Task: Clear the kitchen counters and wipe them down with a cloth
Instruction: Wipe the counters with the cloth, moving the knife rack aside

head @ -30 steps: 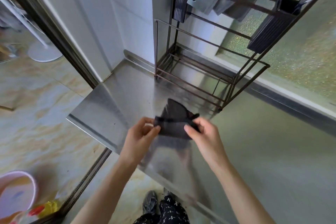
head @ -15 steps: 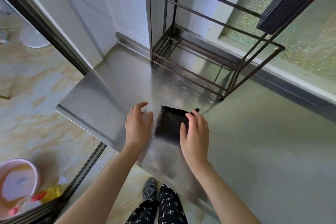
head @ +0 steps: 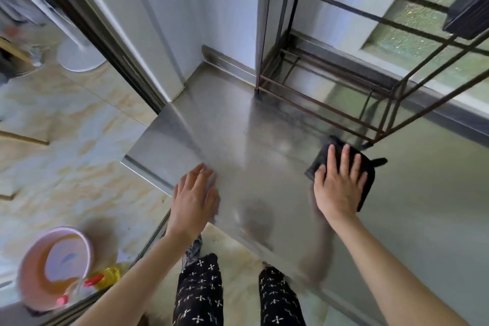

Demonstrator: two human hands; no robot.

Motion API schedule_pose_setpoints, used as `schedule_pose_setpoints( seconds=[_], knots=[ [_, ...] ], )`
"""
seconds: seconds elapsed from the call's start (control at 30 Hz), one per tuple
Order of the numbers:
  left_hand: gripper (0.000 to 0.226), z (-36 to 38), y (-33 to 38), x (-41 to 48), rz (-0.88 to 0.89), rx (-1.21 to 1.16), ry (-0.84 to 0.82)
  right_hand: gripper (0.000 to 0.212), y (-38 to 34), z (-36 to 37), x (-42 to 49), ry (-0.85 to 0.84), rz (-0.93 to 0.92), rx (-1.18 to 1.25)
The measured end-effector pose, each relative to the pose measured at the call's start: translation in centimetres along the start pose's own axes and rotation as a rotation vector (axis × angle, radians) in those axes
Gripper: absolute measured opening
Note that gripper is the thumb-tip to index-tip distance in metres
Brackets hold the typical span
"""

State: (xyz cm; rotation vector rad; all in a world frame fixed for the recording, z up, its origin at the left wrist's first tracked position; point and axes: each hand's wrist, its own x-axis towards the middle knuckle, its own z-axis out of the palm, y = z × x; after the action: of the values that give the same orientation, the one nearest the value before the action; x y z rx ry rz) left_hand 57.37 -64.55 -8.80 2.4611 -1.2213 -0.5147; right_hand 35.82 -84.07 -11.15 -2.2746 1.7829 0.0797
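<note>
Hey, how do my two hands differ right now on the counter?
The left hand lies over the bare steel counter near its front edge; the right hand presses on the dark cloth. The left hand sits nearer the counter's open end, the right hand nearer the wire rack. Both are flat, palms down, fingers straight, gripping nothing.

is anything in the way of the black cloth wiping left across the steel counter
Nothing visible lies on the stainless steel counter left of the folded black cloth under the right hand, until the left hand near the front edge. The brown wire rack blocks only the back.
</note>
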Motion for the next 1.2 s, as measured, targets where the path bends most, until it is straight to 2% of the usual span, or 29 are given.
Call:
schedule_pose_setpoints(
  seconds=[0.07, 0.13, 0.2, 0.27, 0.33, 0.4, 0.47, 0.6, 0.67, 0.73, 0.83, 0.9, 0.93, 1.0, 1.1, 1.2],
  knots=[
    [0.055, -0.8, -1.9, 1.9, 0.060, 0.045, -0.027, 0.057, -3.1, 0.6, -0.3, 0.015, 0.114, 0.057],
    [0.054, -1.9, -4.1, 3.9, 0.120, 0.085, -0.018, 0.054, -7.6, 1.4, -0.4, 0.030, 0.126, 0.078],
    [0.051, -3.0, -6.2, 6.1, 0.193, 0.135, 0.008, 0.055, -12.4, 2.4, -0.8, 0.058, 0.031, 0.071],
    [0.048, -3.7, -8.6, 8.1, 0.270, 0.193, 0.003, 0.054, -16.4, 3.4, -1.5, 0.063, -0.160, 0.023],
    [0.053, -4.0, -10.5, 9.9, 0.351, 0.262, -0.070, 0.052, -17.9, 4.1, -2.1, 0.061, -0.373, -0.052],
    [0.058, -4.1, -11.4, 11.0, 0.407, 0.252, -0.106, 0.053, -16.8, 4.2, -1.9, 0.040, -0.414, -0.094],
    [0.055, -4.2, -11.3, 11.3, 0.435, 0.214, -0.087, 0.055, -14.3, 4.1, -1.9, 0.068, -0.232, -0.099],
    [0.048, -4.0, -11.5, 10.9, 0.453, 0.171, -0.033, 0.062, -9.8, 2.8, -2.3, 0.070, 0.294, -0.012],
    [0.047, -4.0, -11.6, 11.0, 0.448, 0.162, -0.017, 0.057, -10.7, 2.7, -2.5, 0.067, 0.427, 0.036],
    [0.047, -4.0, -11.5, 10.9, 0.445, 0.157, -0.011, 0.055, -14.0, 3.3, -3.2, 0.098, 0.336, 0.027],
    [0.048, -4.0, -11.5, 10.8, 0.442, 0.164, -0.022, 0.054, -19.2, 4.8, -5.7, 0.095, -0.054, -0.039],
    [0.049, -4.1, -11.4, 10.8, 0.438, 0.172, -0.030, 0.054, -19.4, 5.1, -6.7, 0.045, -0.227, -0.079],
    [0.050, -4.1, -11.3, 10.8, 0.435, 0.173, -0.031, 0.054, -18.3, 5.0, -6.7, 0.032, -0.251, -0.088],
    [0.051, -4.2, -11.2, 10.7, 0.424, 0.173, -0.034, 0.056, -15.4, 4.9, -7.4, 0.047, -0.173, -0.110],
    [0.052, -4.3, -11.1, 10.7, 0.423, 0.186, -0.044, 0.060, -11.2, 4.8, -10.1, 0.075, 0.168, -0.074],
    [0.052, -4.4, -11.0, 10.7, 0.420, 0.190, -0.042, 0.062, -12.3, 5.4, -13.4, 0.079, 0.437, 0.014]
  ],
)
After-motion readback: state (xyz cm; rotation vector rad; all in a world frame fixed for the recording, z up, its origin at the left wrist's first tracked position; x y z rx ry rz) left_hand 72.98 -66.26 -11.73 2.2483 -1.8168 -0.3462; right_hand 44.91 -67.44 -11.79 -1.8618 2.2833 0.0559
